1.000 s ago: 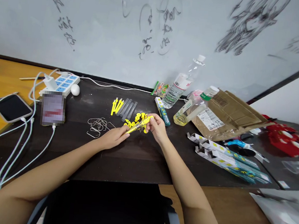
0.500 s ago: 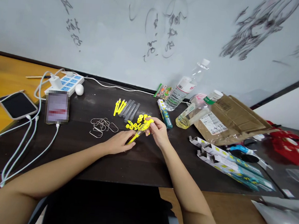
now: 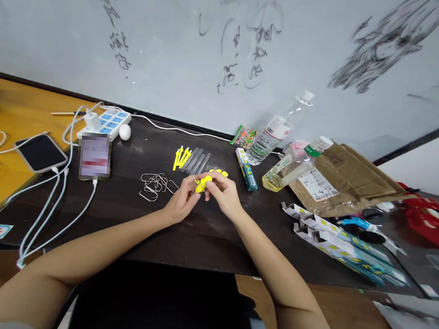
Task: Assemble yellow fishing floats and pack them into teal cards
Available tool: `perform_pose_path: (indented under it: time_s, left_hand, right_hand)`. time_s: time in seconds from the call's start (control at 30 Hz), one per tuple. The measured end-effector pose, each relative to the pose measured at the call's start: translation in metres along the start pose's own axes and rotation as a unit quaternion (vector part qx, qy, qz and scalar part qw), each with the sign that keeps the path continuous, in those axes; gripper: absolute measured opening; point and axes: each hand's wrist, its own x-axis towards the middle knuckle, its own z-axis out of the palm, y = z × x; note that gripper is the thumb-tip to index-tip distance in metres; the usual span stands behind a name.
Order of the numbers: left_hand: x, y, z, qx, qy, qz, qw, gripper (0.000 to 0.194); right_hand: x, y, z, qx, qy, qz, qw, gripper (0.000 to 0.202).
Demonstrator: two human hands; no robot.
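Note:
Between my hands is a slim tube piece with a yellow knobbed end (image 3: 203, 184), held above the dark desk. My left hand (image 3: 182, 200) is closed round its lower part, which is hidden by the fingers. My right hand (image 3: 224, 193) pinches the yellow end between thumb and fingers. Just behind them lie loose yellow parts (image 3: 219, 172), partly covered by my hands. Farther back, several clear tubes (image 3: 196, 161) rest beside short yellow rods (image 3: 181, 157). Left of my left hand is a tangle of bent metal wires (image 3: 155, 185).
On the right stand two plastic bottles (image 3: 271, 138), with a cardboard parcel (image 3: 350, 181) behind open narrow boxes (image 3: 339, 241). Another narrow box (image 3: 246, 169) lies behind my right hand. A charging phone (image 3: 95, 156), a power strip (image 3: 109, 125) and white cables occupy the left.
My hands have drawn together around the tube piece, and my left fingers now cover its lower yellow rod. The whole view has shifted slightly, so the desk items appear farther right.

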Motion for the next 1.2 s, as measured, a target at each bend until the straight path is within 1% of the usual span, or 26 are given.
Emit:
perform_pose_path:
  time_s: [0.1,0.17,0.2,0.27,0.33,0.43,0.53,0.63,0.73,0.87,0.97,1.07,1.13,1.2]
  left_hand:
    - [0.005,0.000,-0.005,-0.089,-0.008,-0.085,0.992,0.040]
    - [0.009,-0.003,-0.009,-0.152,-0.023,-0.151,0.977,0.038]
    - [0.011,-0.005,-0.011,-0.174,-0.031,-0.180,0.968,0.038]
    - [0.014,-0.008,-0.014,-0.185,-0.044,-0.223,0.956,0.035]
    - [0.016,-0.010,-0.016,-0.171,-0.047,-0.240,0.954,0.030]
    - [0.016,-0.008,-0.017,-0.161,-0.060,-0.245,0.954,0.027]
    - [0.015,-0.003,-0.018,-0.149,-0.089,-0.264,0.949,0.029]
    - [0.015,-0.002,-0.020,-0.117,-0.097,-0.284,0.947,0.030]
    - [0.015,-0.004,-0.025,-0.075,-0.097,-0.274,0.954,0.030]
    - [0.014,-0.005,-0.029,0.025,-0.127,-0.242,0.962,0.029]
    - [0.014,0.000,-0.030,0.149,-0.131,-0.182,0.963,0.023]
    - [0.015,0.006,-0.029,0.258,-0.122,-0.113,0.952,0.023]
    - [0.015,0.010,-0.027,0.281,-0.113,-0.087,0.949,0.029]
    - [0.014,0.014,-0.023,0.265,-0.095,-0.077,0.956,0.047]
  right_hand:
    - [0.005,0.004,0.000,0.013,0.045,0.019,0.999,0.028]
    - [0.006,0.013,-0.004,0.035,0.074,0.056,0.995,0.032]
    - [0.006,0.019,-0.008,0.047,0.093,0.074,0.992,0.034]
    - [0.004,0.030,-0.016,0.074,0.134,0.110,0.982,0.037]
    - [0.002,0.041,-0.026,0.103,0.169,0.134,0.971,0.039]
    - [0.000,0.051,-0.039,0.146,0.205,0.150,0.956,0.040]
    - [0.001,0.055,-0.050,0.182,0.236,0.148,0.943,0.039]
    - [0.001,0.054,-0.058,0.182,0.260,0.134,0.939,0.038]
    - [0.000,0.052,-0.060,0.144,0.265,0.116,0.946,0.038]
    - [-0.002,0.048,-0.054,0.077,0.240,0.087,0.964,0.036]
    - [-0.002,0.044,-0.048,0.034,0.230,0.066,0.970,0.034]
    - [-0.002,0.037,-0.041,0.013,0.210,0.047,0.976,0.031]
    - [-0.003,0.030,-0.035,0.002,0.188,0.037,0.981,0.030]
    - [-0.004,0.022,-0.026,-0.008,0.161,0.026,0.986,0.028]
